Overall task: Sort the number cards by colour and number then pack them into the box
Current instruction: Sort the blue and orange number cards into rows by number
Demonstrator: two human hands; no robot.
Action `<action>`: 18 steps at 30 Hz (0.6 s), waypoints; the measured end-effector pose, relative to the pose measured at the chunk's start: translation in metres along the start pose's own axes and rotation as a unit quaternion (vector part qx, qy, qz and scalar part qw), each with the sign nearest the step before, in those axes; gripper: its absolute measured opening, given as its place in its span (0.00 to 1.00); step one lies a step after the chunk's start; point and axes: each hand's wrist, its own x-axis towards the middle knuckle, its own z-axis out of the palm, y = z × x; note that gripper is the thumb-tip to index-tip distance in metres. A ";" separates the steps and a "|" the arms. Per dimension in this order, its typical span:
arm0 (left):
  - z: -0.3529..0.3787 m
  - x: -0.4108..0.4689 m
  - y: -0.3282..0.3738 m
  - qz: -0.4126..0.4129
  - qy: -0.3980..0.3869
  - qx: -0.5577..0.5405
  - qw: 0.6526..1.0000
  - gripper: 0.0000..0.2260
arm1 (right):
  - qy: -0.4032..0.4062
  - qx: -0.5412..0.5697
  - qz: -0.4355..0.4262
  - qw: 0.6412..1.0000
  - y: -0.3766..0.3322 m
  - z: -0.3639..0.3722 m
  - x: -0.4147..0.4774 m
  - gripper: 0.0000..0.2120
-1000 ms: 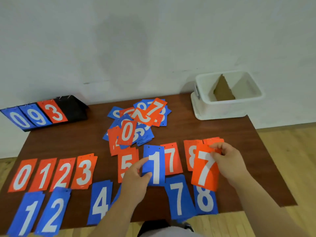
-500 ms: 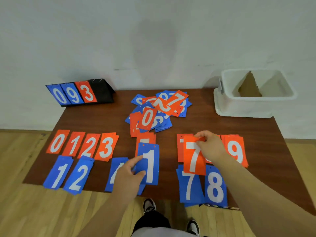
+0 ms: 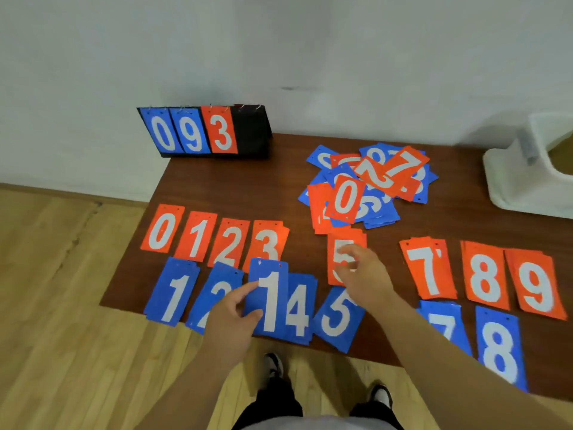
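My left hand (image 3: 231,318) pinches a blue 1 card (image 3: 269,297) and holds it over the blue 2 (image 3: 214,293) and blue 4 (image 3: 299,308) piles. My right hand (image 3: 362,274) hovers with loose fingers above the orange 5 pile (image 3: 341,246), holding nothing. Orange piles 0 to 3 (image 3: 214,237) form a back row on the left; orange 7 (image 3: 429,268), 8 (image 3: 485,274) and 9 (image 3: 535,283) lie to the right. Blue 1 (image 3: 172,293), 5 (image 3: 336,318), 7 (image 3: 443,321) and 8 (image 3: 499,346) lie in front. An unsorted heap (image 3: 366,187) sits behind. The white box (image 3: 521,181) stands at the far right.
A black flip scoreboard (image 3: 204,131) showing 0, 9, 3 stands at the table's back left corner. The brown table (image 3: 248,187) ends close to the front row of cards. Wooden floor and my shoes (image 3: 274,364) are below.
My right hand let go of the orange 7 on its pile and moved left over the orange 5. My left hand carried the blue 1 leftward. The view swung left.
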 end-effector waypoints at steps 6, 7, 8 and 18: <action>-0.101 0.024 -0.033 -0.016 0.010 -0.034 0.999 0.24 | -0.171 0.092 -0.003 0.981 -0.110 0.133 -0.025 0.09; -0.114 0.028 -0.039 -0.017 0.012 -0.037 0.999 0.24 | -0.186 0.092 0.002 0.978 -0.121 0.148 -0.025 0.08; -0.126 0.032 -0.044 -0.022 0.017 -0.040 0.999 0.24 | -0.196 0.087 0.007 0.977 -0.129 0.163 -0.023 0.07; -0.195 0.077 -0.095 -0.040 0.050 0.107 0.992 0.23 | -0.210 -0.032 -0.028 0.977 -0.173 0.268 -0.004 0.07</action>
